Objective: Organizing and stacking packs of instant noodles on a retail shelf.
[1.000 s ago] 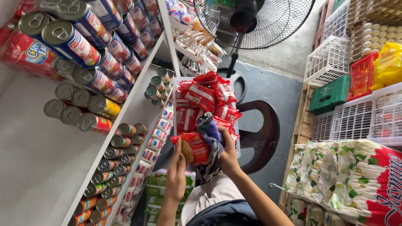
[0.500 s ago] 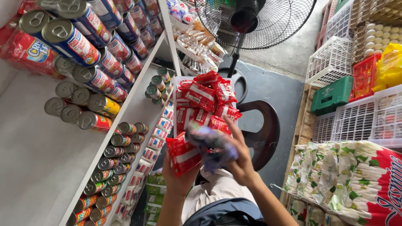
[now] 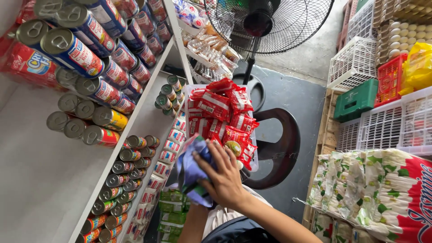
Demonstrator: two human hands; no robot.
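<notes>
Pressing our right hand over a crumpled blue-purple cloth, we are spreading the fingers across its top and gripping it against the near edge of a white tray heaped with red snack packets. The left hand is hidden under the cloth — only its forearm is showing, so we cannot tell whether those fingers are clenched or loose. Half a second ago we were holding a red packet out at the lower left of the pile; now that packet is no longer out in front, and the cloth is covering the spot. The tray is sitting beside a white shelf stacked with cans, with a dark chair just behind it and a standing fan farther back.
</notes>
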